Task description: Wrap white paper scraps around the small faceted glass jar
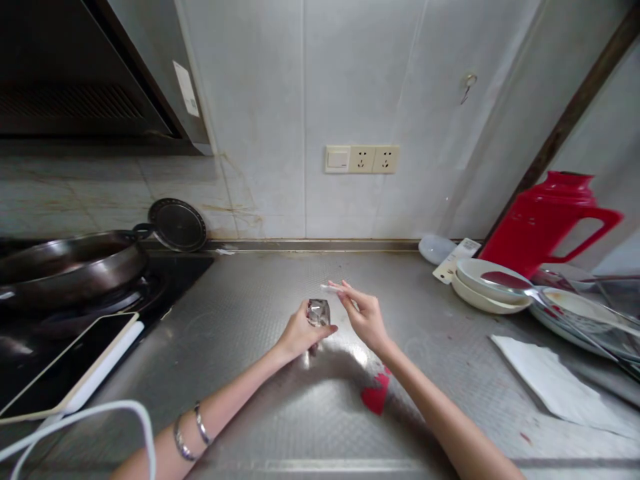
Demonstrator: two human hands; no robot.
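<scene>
My left hand (300, 335) is closed around a small, shiny, dark silvery block-like object (319, 311), its thumb along the near side. I cannot make out exactly what this object is. Just to the right and slightly farther back, my right hand (366, 317) pinches a short, thin whitish stick (328, 288) between its fingertips. The stick points left, past the far edge of the silvery object, and seems apart from it. Both hands are above the steel countertop (260, 313). Below my right wrist lie torn-looking red pieces (375, 395).
A pan (95, 267) sits on the stove at left, with a phone-like device (70, 367) and a white cable (100, 412) nearer. At right stand a red thermos (543, 223), stacked bowls (480, 303) and a white cloth or paper (545, 377). A round dark disc (178, 225) leans on the wall.
</scene>
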